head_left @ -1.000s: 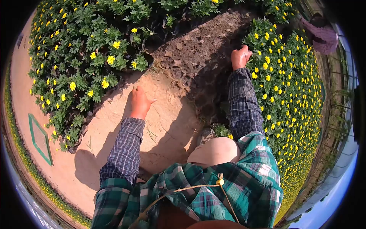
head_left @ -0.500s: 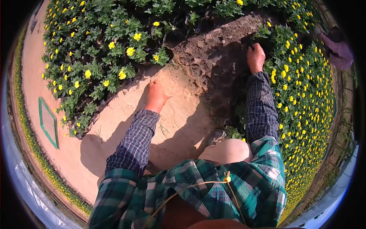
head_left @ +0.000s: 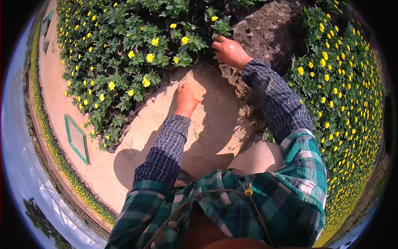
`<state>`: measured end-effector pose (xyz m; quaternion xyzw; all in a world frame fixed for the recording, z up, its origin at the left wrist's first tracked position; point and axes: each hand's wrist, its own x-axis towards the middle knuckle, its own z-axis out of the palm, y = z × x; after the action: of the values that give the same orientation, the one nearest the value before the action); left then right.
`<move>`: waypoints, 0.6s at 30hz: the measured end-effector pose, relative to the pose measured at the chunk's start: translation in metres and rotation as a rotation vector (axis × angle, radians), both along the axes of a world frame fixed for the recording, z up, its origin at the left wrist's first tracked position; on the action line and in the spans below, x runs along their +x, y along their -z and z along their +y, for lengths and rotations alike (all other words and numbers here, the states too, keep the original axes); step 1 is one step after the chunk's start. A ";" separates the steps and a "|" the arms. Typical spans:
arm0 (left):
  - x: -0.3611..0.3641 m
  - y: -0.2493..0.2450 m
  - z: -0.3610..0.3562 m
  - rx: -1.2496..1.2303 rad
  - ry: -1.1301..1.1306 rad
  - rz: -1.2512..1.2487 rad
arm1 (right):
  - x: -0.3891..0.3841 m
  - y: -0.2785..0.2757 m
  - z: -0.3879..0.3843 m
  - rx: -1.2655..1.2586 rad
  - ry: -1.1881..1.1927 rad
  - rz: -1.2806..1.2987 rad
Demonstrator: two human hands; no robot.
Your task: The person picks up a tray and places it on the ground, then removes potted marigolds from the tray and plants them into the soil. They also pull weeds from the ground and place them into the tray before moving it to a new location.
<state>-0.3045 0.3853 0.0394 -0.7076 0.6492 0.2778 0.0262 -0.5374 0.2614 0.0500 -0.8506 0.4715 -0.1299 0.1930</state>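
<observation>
My right hand [head_left: 230, 51] is closed at the edge of the left flower bed, its fingertips at the base of a small green plant [head_left: 222, 26]. What it grips there is too dark to make out. Lower and to the left, my left hand [head_left: 187, 101] is curled above the pale sandy ground [head_left: 215, 112], near the front edge of the yellow-flowered plants [head_left: 150, 57]. Whether it holds anything is hidden. Dark, clumped soil [head_left: 265, 31] lies just right of my right hand.
A second bed of yellow flowers [head_left: 331, 99] runs down the right side. On the sandy path at the left lies a green-edged frame [head_left: 87, 151]. My bent knee [head_left: 261, 157] is below the dark soil.
My right hand has moved left from the right bed's edge to the left bed's edge. The view has shifted, and my left hand stays over the sandy ground.
</observation>
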 end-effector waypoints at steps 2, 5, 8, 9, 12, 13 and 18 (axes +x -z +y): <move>0.000 0.000 0.000 -0.019 -0.007 0.001 | 0.002 -0.004 0.014 -0.093 0.192 -0.222; -0.001 -0.004 -0.003 0.032 0.000 -0.018 | 0.008 -0.003 0.023 -0.049 0.266 -0.286; -0.004 -0.006 -0.004 0.040 -0.010 -0.045 | 0.017 0.000 0.021 -0.088 0.321 -0.287; -0.004 -0.006 -0.005 0.040 -0.007 -0.048 | 0.019 -0.001 0.019 -0.090 0.360 -0.268; -0.005 -0.006 -0.003 0.027 -0.014 -0.059 | 0.027 0.000 0.017 -0.077 0.418 -0.255; -0.005 -0.006 -0.004 0.033 -0.018 -0.046 | 0.030 0.002 0.017 -0.100 0.434 -0.259; -0.004 -0.007 -0.005 0.041 -0.007 -0.029 | 0.040 0.003 0.016 -0.178 0.491 -0.297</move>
<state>-0.3081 0.3801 0.0466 -0.7132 0.6405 0.2807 0.0489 -0.4972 0.2770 0.0472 -0.6965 0.6165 -0.3364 0.1473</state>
